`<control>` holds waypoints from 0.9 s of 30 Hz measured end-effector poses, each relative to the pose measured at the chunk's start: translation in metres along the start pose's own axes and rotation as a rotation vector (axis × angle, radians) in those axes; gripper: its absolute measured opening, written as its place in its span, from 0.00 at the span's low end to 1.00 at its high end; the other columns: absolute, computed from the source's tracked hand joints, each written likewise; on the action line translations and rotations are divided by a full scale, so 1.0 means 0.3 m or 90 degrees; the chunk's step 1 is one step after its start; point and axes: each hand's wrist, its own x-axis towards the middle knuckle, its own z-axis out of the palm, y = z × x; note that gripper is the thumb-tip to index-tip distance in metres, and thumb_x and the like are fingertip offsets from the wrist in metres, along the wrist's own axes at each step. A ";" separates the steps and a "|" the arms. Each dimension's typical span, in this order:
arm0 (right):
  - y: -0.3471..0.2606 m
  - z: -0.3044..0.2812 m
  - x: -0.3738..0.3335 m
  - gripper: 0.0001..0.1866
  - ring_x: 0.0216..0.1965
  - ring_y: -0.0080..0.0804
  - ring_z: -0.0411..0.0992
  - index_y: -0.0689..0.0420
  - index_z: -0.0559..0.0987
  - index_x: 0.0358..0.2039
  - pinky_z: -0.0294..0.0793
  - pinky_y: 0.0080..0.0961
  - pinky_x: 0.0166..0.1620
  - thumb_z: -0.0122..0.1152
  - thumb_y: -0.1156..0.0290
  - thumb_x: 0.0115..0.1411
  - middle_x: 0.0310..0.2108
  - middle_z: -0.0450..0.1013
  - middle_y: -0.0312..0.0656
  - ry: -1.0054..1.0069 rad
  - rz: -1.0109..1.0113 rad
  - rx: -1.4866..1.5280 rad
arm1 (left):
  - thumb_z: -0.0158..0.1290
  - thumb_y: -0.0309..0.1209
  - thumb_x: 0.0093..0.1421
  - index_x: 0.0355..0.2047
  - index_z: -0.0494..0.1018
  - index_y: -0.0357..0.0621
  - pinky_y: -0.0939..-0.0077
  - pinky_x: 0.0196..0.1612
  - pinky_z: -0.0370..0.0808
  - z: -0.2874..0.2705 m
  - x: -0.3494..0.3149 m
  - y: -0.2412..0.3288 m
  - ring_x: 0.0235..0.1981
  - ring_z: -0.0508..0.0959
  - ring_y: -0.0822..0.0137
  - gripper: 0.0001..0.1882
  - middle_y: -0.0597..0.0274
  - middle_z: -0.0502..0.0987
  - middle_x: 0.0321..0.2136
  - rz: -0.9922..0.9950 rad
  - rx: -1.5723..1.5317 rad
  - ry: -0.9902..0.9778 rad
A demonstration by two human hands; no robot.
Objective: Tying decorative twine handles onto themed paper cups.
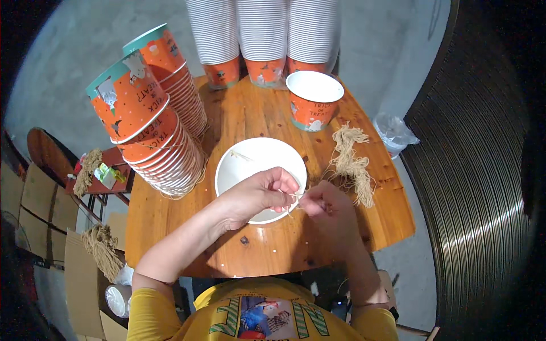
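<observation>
A paper bucket [239, 170] stands in front of me on the table, its white inside facing up. Over its near right rim, my left hand [264, 196] pinches a thin piece of beige string [297, 196]. My right hand [330, 209] is closed beside it, thumb and fingers pressed together at the same string. The fingertips of both hands nearly meet by the rim. A short strand [242, 154] shows inside the bucket's far wall. To the right of the bucket lies a loose bundle of beige string [351, 159].
Nested orange buckets [153, 122] lean in stacks at the left of the wooden table [250, 111]. One upright orange bucket [315, 105] stands at the far right. Tall bucket stacks [261, 34] rise at the back. More string bundles [102, 250] hang at the lower left.
</observation>
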 end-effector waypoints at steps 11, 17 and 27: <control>-0.003 -0.018 0.025 0.08 0.26 0.28 0.71 0.59 0.74 0.34 0.71 0.24 0.31 0.60 0.71 0.54 0.27 0.71 0.41 0.027 0.099 -0.046 | 0.50 0.17 0.53 0.34 0.66 0.43 0.84 0.36 0.71 0.023 0.011 0.010 0.30 0.72 0.76 0.11 0.69 0.70 0.30 -0.012 0.023 0.035; 0.016 -0.008 0.040 0.04 0.20 0.12 0.58 0.58 0.76 0.27 0.58 0.14 0.23 0.62 0.76 0.52 0.20 0.64 0.29 0.054 -0.052 -0.098 | 0.51 0.18 0.51 0.36 0.65 0.45 0.83 0.38 0.70 0.003 0.022 0.013 0.33 0.70 0.76 0.13 0.68 0.66 0.32 -0.032 0.023 -0.001; -0.009 -0.013 0.060 0.06 0.23 0.33 0.69 0.58 0.76 0.25 0.68 0.27 0.27 0.64 0.71 0.50 0.21 0.68 0.41 0.030 -0.056 -0.125 | 0.53 0.19 0.53 0.40 0.64 0.44 0.84 0.42 0.65 0.011 0.008 0.012 0.35 0.66 0.77 0.15 0.70 0.65 0.31 0.059 0.186 0.033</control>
